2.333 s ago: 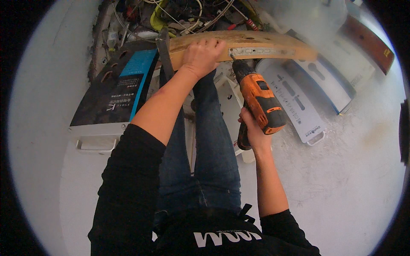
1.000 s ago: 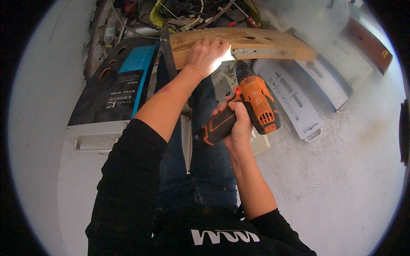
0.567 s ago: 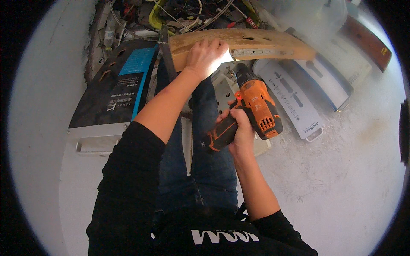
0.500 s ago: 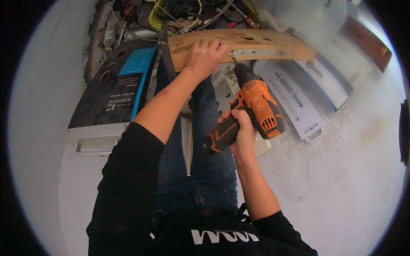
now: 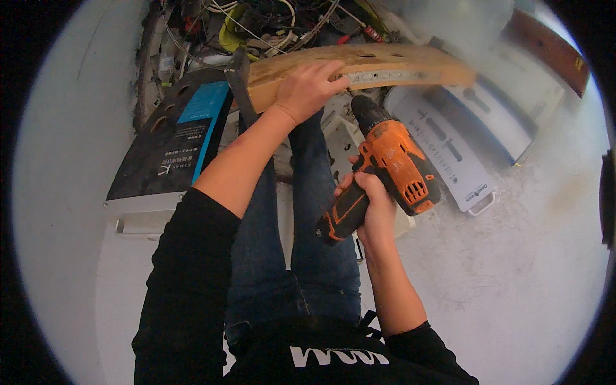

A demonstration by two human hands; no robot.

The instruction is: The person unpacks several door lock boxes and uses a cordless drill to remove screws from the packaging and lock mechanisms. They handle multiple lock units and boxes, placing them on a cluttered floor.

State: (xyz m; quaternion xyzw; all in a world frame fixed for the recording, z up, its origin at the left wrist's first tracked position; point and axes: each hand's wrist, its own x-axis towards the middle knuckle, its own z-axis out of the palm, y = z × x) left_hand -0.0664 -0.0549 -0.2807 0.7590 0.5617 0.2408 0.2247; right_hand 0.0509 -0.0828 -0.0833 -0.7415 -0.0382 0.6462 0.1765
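My right hand (image 5: pixel 375 199) is wrapped round the handle of an orange and black cordless drill (image 5: pixel 401 160). The drill's chuck points up and left, its tip close to the near edge of a wooden board (image 5: pixel 308 62). Along that edge runs a pale slotted metal rail (image 5: pixel 398 77). My left hand (image 5: pixel 311 91) grips the board's near edge, fingers over the top, thumb and forefinger beside the rail's left end. Whether something small sits between those fingertips I cannot tell. At the board's left end stands a dark upright panel (image 5: pixel 239 80).
A black and blue panel with a metal handle (image 5: pixel 163 147) lies at the left. White display panels (image 5: pixel 449 151) lie on the right, a brown strip (image 5: pixel 552 51) beyond them. A yellow-green basin (image 5: pixel 230 32) of tangled cables stands at the back.
The drill and my right hand have drawn back slightly, down and to the right, away from the rail. My left hand's thumb and forefinger have shifted right toward the rail's end.
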